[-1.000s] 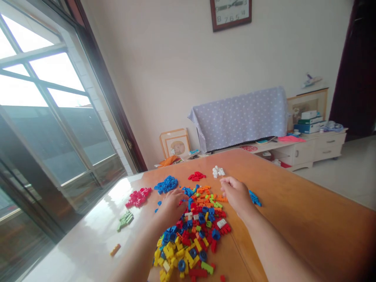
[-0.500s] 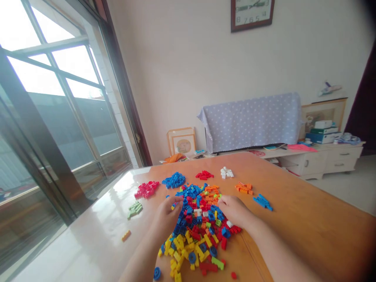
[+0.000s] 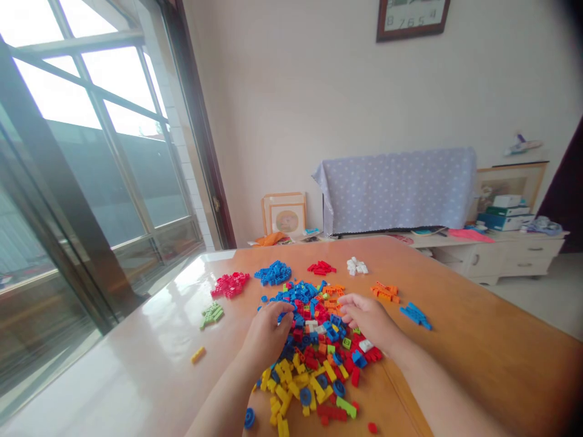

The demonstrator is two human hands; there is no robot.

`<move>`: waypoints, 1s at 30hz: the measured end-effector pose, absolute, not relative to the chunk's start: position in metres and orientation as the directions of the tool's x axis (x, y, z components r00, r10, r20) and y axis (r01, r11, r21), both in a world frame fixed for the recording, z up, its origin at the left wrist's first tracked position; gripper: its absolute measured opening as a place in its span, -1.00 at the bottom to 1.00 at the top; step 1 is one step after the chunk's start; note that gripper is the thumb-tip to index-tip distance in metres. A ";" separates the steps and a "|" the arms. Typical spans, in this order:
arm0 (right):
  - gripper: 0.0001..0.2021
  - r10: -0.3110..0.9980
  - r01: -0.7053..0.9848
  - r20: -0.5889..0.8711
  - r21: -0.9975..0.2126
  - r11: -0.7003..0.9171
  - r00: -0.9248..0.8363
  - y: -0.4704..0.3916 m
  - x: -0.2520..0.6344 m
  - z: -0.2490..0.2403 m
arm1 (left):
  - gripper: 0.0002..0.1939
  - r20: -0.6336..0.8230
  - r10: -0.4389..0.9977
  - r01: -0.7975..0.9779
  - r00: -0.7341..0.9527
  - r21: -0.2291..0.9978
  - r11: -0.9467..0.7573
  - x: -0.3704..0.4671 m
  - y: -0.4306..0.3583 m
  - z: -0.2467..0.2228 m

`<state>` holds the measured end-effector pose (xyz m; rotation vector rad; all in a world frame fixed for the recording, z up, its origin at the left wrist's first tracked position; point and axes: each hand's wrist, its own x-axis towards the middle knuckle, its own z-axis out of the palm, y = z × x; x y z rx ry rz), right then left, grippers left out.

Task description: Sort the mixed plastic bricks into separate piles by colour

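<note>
A mixed heap of toy building bricks [image 3: 314, 328] in blue, red, orange, yellow, white and green lies in front of me on the table. My left hand [image 3: 269, 328] is over the heap's left side, by blue bricks, its thumb and curved fingers apart. On the opposite side, my right hand [image 3: 371, 318] reaches in beside the orange bricks [image 3: 333, 300], with fingers loosely spread and nothing visible in them. Yellow bricks [image 3: 291, 385] fill the heap's near end, below both hands.
Sorted piles ring the heap: pale green [image 3: 212, 315], pinkish-red [image 3: 230, 284], blue [image 3: 273, 273], red [image 3: 321, 267], white [image 3: 356, 266], orange [image 3: 385, 292] and blue bars [image 3: 415, 315]. One yellow-orange brick [image 3: 198, 355] lies alone at left on the table [image 3: 483, 346].
My right hand's fingers have parted from a pinch near the orange bricks. My left hand's thumb and fingers have also spread a little. The view has shifted slightly.
</note>
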<state>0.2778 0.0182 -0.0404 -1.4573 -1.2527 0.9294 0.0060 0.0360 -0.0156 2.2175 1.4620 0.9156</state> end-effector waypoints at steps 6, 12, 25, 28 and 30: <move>-0.60 0.939 0.401 0.076 -0.914 -0.068 0.334 0.028 0.312 -0.047 | -0.74 0.339 0.892 0.707 0.300 0.549 -0.447 0.002 0.040 -0.018; -0.82 0.947 0.569 0.120 -0.819 -0.075 0.298 0.028 0.334 -0.055 | -0.76 0.373 0.863 0.729 0.340 0.475 -0.492 -0.001 0.043 -0.021; -0.87 0.989 0.616 -0.013 -0.781 -0.102 0.147 0.011 0.321 -0.044 | -0.78 0.408 0.844 0.751 0.349 0.417 -0.512 -0.002 0.049 -0.029; -0.88 0.988 0.641 -0.018 -0.759 -0.114 0.155 0.010 0.324 -0.042 | -0.78 0.409 0.843 0.746 0.349 0.424 -0.514 -0.002 0.048 -0.028; -0.86 0.991 0.667 -0.029 -0.736 -0.110 0.131 0.008 0.325 -0.042 | -0.77 0.410 0.840 0.738 0.355 0.428 -0.521 -0.001 0.047 -0.027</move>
